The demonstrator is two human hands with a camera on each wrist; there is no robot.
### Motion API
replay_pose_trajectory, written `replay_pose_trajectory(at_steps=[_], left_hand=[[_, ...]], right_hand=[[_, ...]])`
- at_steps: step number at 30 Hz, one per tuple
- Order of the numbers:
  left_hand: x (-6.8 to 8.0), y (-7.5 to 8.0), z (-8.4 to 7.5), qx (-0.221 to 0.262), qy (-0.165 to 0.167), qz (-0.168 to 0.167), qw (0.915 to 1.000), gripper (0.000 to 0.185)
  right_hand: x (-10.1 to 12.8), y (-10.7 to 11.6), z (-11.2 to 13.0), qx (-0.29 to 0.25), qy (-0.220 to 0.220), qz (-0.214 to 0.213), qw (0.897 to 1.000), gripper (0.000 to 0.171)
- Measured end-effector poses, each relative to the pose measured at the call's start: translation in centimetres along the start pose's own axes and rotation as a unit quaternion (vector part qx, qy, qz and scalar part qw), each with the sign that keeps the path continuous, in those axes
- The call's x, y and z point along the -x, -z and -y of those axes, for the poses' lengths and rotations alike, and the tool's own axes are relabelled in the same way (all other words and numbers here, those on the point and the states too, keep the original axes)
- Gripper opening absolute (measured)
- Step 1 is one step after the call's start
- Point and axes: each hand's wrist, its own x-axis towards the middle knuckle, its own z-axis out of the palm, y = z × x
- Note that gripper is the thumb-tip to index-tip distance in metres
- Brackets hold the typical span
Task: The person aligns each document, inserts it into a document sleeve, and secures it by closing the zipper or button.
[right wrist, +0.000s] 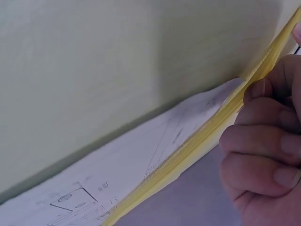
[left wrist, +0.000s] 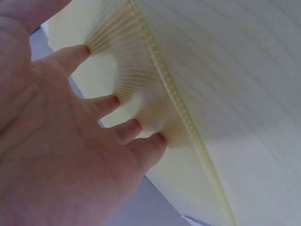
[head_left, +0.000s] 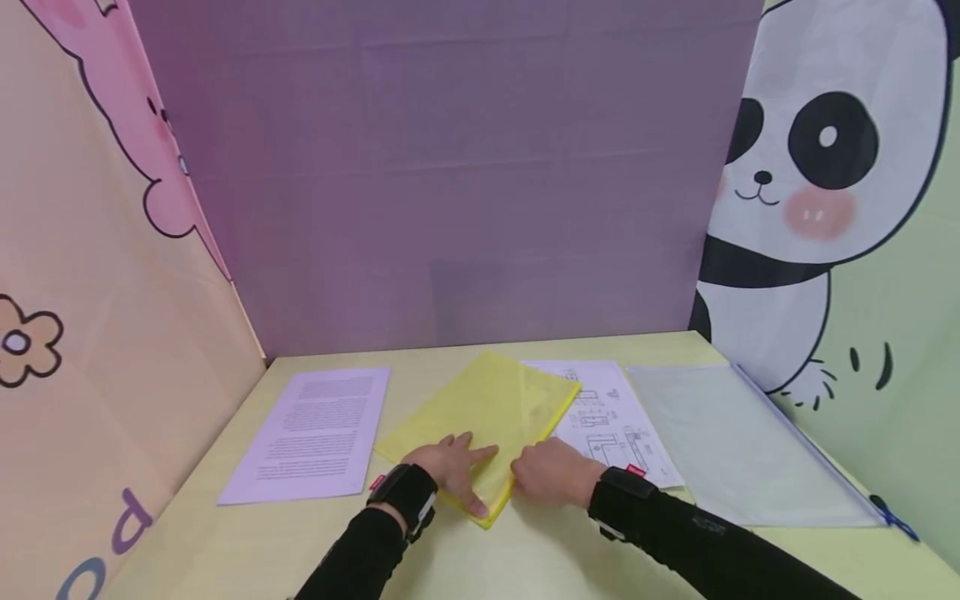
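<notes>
A: Status? Table (head_left: 525, 567)?
B: Pale wooden table, large translucent grey zip pouch (head_left: 738, 446) at right, untouched. Flat yellow mesh zip folder (head_left: 487, 412) sits centre, overlapping the drawing sheet (head_left: 611, 417).
A: Hands?
B: Left hand (head_left: 450, 471) flat, fingers spread, pressing the folder. Right hand (head_left: 551, 475) curled, pinching its near edge. Looks unopened, nothing inserted.
A: Obstacles?
B: Printed text sheet (head_left: 318, 433) left, clear of the folder.

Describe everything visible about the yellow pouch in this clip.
The yellow pouch is a flat, translucent mesh-like file bag with a zip edge, lying skewed on the pale table, overlapping a printed drawing sheet. The left hand presses its near corner with spread fingers; the right hand grips its edge.
</notes>
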Motion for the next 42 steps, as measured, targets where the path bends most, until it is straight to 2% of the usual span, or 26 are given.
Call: replay_pose_trajectory(at_steps=[9,15,22,32,42], left_hand=[[0.19,0.30,-0.18,-0.026,-0.001,-0.001,0.9997,0.096],[0.15,0.16,-0.22,-0.020,-0.001,0.000,0.9998,0.095],[0.21,-0.08,-0.62,-0.022,-0.011,-0.007,0.9997,0.095],[0.23,0.06,-0.34,-0.030,-0.008,-0.004,0.9995,0.095],[0.11,-0.13,-0.16,-0.019,-0.003,-0.006,0.9998,0.096]], right_hand=[[0.01,-0.26,0.01,-0.019,-0.007,0.011,1.000,0.024],[0.16,-0.12,-0.07,-0.030,-0.006,0.009,0.999,0.023],[0.36,-0.22,-0.68,-0.001,-0.018,0.003,1.000,0.024],[0.02,-0.96,-0.78,-0.040,-0.032,-0.015,0.999,0.023],[-0.13,-0.78,-0.94,-0.037,-0.038,-0.010,0.999,0.025]])
